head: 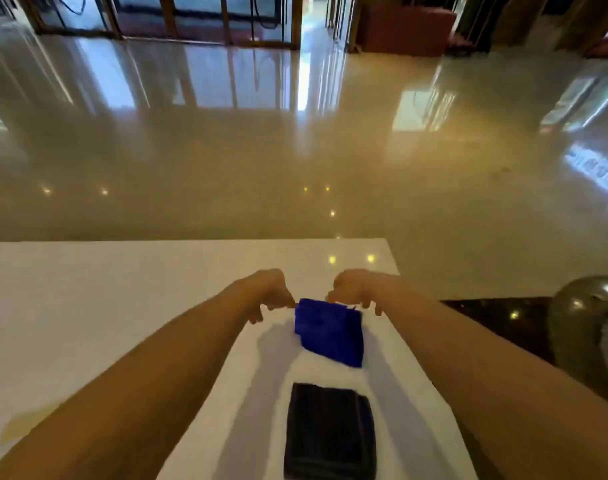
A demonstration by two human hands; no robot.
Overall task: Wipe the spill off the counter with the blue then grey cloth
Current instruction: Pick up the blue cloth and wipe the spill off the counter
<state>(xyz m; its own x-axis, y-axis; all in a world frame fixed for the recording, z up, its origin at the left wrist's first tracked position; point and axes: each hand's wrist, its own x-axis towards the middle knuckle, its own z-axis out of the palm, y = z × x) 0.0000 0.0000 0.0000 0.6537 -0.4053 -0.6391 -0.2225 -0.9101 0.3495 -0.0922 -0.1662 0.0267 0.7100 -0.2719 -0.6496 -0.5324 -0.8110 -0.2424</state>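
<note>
A blue cloth [328, 332] hangs folded just above the white counter [122, 289], lifted by its far edge. My left hand [266, 292] pinches its far left corner and my right hand [352, 289] pinches its far right corner. Nearer to me a dark grey cloth [330, 431] lies folded flat on the counter, between my forearms and touched by neither hand. A faint yellowish patch [25, 424] shows on the counter at the lower left, blurred.
The counter's far edge ends at a glossy tan floor [295, 150]. To the right lie a dark lower surface [496, 323] and a round shiny metal object [589, 334]. Glass doors and a red bench stand far back.
</note>
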